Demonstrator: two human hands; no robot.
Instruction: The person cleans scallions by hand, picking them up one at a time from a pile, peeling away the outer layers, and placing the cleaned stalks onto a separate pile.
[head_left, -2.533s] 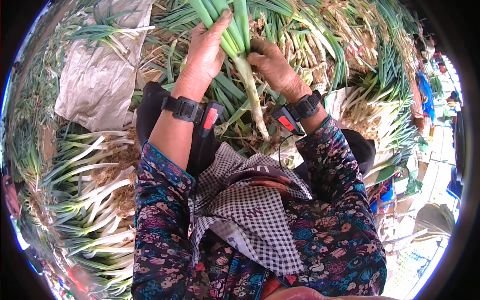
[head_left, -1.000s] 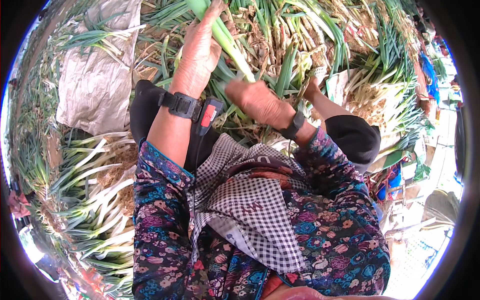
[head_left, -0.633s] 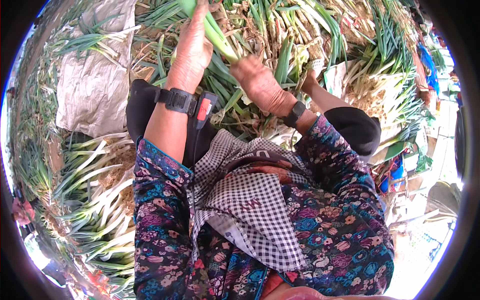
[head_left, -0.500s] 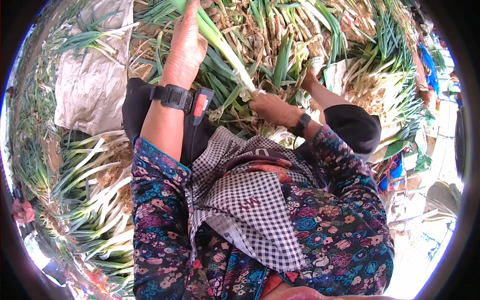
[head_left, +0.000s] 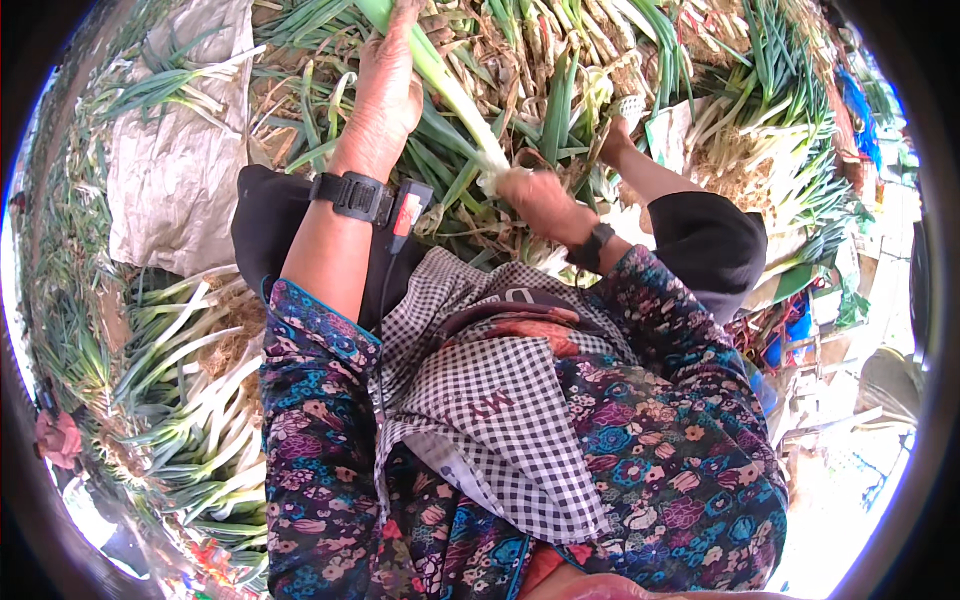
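A long green onion (head_left: 455, 98) slants between my two hands, its green end at the top edge and its pale end low and to the right. My left hand (head_left: 388, 95) is closed around the green upper part, and a black strap circles that wrist. At the pale lower end my right hand (head_left: 545, 203) is closed, blurred by motion, with a dark watch on the wrist. The root tip is hidden by the right hand. Cut leaves and peelings (head_left: 440, 150) lie right under the onion.
Pale-stemmed green onions lie piled at left (head_left: 200, 400) and at right (head_left: 765, 150). A beige sheet (head_left: 180, 150) with a few onions on it covers the ground at upper left. My bare foot in a light sandal (head_left: 628, 108) rests among the leaves.
My right hand has shifted slightly up along the pale end of the onion. My left hand keeps its grip, nearly in place.
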